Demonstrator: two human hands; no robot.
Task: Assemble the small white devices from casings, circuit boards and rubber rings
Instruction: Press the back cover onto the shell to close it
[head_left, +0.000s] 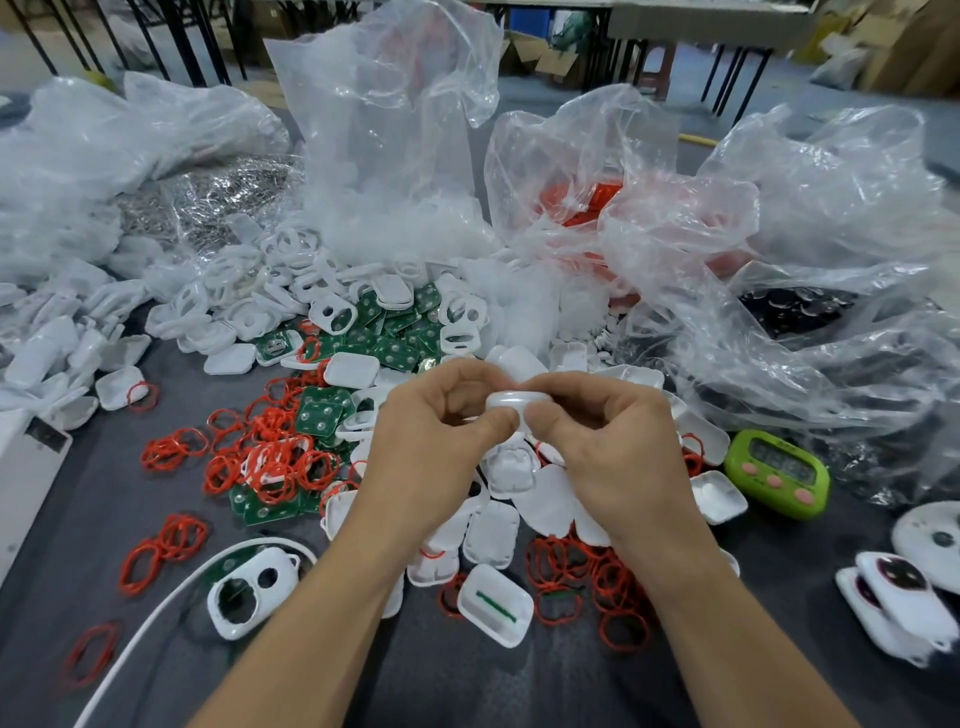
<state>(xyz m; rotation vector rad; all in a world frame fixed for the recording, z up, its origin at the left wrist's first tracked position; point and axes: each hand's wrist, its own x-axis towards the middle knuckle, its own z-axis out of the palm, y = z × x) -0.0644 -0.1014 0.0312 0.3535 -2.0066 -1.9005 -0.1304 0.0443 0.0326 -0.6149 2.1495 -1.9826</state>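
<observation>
Progress: most of the work remains. Loose casings (493, 519) lie heaped at the middle of the surface (467, 675). Green boards (395, 343) lie behind them toward the far edge, and red rings (270, 457) are scattered left of centre and along the near side. Two white devices (898, 597) with dark round windows lie near the right edge. These are judged to be finished units, though this cannot be confirmed. One casing (514, 400) is in work, held above the heap at mid-surface. Whether a board or ring is already fitted cannot be seen, as the fingers cover its lower side.

Hand pose: both hands are raised clear of the surface, with the forearms entering from the near edge. The left hand (436, 431) pinches the left end of the casing between curled thumb and forefinger. The right hand (602, 447) pinches the right end likewise. The thumb tips meet at the casing's near rim, which suggests a press-together or ring-seating step. A green timer (776, 473) stands toward the right edge, and clear bags (395, 130) line the far edge
</observation>
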